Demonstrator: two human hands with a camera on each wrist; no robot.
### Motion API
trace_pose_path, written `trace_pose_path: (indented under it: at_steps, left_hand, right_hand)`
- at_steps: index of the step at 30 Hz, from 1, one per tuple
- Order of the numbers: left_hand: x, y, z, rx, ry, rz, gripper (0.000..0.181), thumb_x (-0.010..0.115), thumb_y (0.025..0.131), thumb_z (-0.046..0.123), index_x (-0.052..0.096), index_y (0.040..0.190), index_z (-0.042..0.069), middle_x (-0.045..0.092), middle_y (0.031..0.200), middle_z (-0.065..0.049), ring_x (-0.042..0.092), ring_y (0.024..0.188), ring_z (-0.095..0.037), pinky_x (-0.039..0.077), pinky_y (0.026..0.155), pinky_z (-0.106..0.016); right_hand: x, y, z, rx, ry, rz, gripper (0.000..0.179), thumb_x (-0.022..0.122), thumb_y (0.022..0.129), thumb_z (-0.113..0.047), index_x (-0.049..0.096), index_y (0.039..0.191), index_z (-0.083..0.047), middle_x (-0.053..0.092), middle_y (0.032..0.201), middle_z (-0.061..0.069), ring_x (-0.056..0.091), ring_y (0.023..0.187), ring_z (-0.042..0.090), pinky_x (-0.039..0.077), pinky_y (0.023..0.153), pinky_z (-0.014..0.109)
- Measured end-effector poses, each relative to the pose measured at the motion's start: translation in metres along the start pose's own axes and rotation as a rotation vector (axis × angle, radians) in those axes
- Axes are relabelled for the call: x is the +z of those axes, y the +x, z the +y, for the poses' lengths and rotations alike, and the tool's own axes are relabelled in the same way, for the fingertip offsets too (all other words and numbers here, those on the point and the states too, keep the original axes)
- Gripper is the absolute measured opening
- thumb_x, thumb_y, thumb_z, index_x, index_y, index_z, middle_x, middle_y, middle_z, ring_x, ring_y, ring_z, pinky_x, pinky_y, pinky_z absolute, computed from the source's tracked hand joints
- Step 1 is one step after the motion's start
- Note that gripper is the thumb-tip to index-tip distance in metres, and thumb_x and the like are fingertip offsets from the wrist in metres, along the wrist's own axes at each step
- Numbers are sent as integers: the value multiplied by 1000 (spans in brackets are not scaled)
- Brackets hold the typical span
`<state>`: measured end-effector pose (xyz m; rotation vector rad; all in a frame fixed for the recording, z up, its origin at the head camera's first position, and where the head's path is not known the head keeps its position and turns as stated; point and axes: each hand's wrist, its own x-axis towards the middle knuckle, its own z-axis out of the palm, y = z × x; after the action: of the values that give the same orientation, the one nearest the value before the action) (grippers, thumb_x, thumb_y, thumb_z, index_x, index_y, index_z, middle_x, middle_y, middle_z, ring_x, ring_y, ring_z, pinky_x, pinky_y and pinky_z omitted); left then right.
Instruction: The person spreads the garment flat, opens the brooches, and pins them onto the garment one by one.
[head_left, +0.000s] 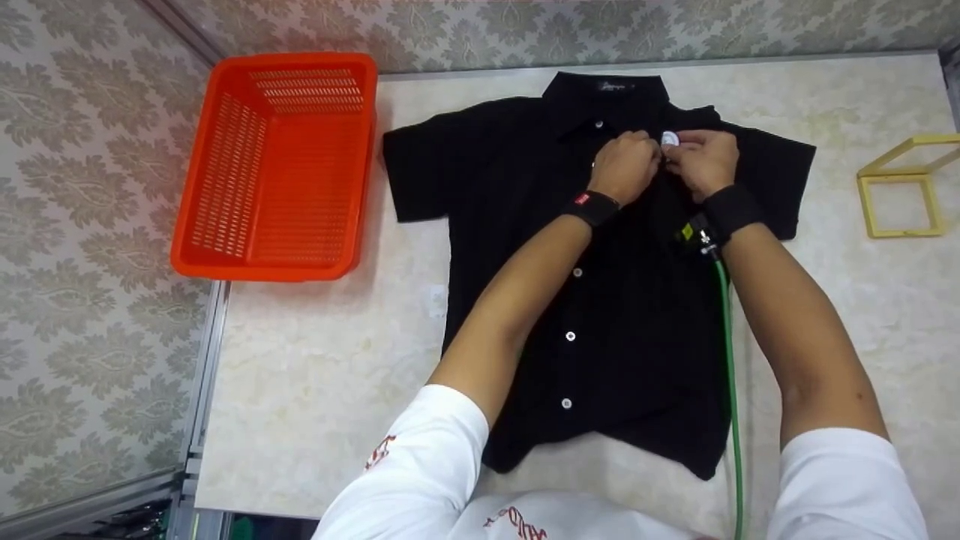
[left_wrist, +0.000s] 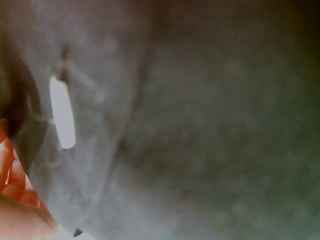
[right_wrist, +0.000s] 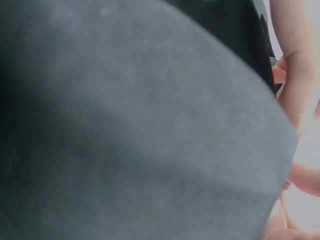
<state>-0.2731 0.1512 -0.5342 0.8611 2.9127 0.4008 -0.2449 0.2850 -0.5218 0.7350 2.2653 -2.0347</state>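
A black short-sleeved button-up shirt (head_left: 637,322) lies spread front up, its collar away from me. At its upper chest, my left hand (head_left: 626,161) grips the shirt cloth with curled fingers. Beside it, my right hand (head_left: 703,161) pinches a small white disc (head_left: 670,139) with faint grey marks, held right against the chest cloth. In the left wrist view, raised cloth fills most of the frame, with a white button (left_wrist: 62,112) on it and fingers (left_wrist: 12,172) at the left edge. Cloth also covers most of the right wrist view, hiding part of the fingers (right_wrist: 297,75).
An orange-red plastic basket (head_left: 360,172) stands at the table's back left. Toward the right edge sits an open yellow frame (head_left: 870,206) with a raised lid. A green cable (head_left: 731,375) runs from my right wrist over the shirt's side. A patterned wall (head_left: 510,34) borders the table (head_left: 315,405).
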Motion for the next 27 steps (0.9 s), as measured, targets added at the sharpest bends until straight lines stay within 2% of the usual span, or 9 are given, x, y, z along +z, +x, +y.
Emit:
trace_pose_path:
  at_steps: [4,6,10,12,19,27]
  left_hand:
    - [-1,-2,-2,-12,13,-37,28,53,104,33,75,117,21,66,115,4,58,110,-15,45,94,-28]
    - [-2,-3,-4,-35,47,-54,31,54,103,37,72,124,21,63,127,3,55,118,-15,43,98,-29]
    - [0,-7,-6,-111,146,-91,47,54,101,48,59,141,23,44,154,-1,42,136,-19,38,107,-33]
    - [1,-9,-6,-141,183,-111,54,52,101,53,52,147,25,35,160,-1,36,141,-19,35,110,-36]
    - [2,-9,-5,-161,241,-140,58,47,100,58,49,150,28,35,161,0,35,142,-19,34,109,-37]
    - [-5,-8,-7,-161,206,-154,56,52,99,58,53,147,30,39,159,4,36,141,-18,35,109,-36]
  right_hand:
    - [-1,3,2,-52,-117,-3,39,73,87,2,64,124,12,73,80,-3,69,65,4,55,60,16]
    - [-2,3,3,-93,-200,2,37,73,87,1,66,122,11,74,86,1,67,63,1,54,59,15]
    - [-2,4,4,-161,-324,13,32,73,89,-2,69,119,9,76,98,12,64,59,-3,52,57,13]
    - [-2,3,4,-180,-366,15,31,73,89,-3,69,118,8,75,101,15,63,58,-5,51,57,12]
    - [-2,5,2,-200,-490,17,32,73,89,-7,71,119,5,76,102,13,59,57,-7,49,57,11]
    - [-2,5,0,-237,-567,26,29,73,90,-9,73,116,3,75,104,17,56,56,-9,47,56,10]
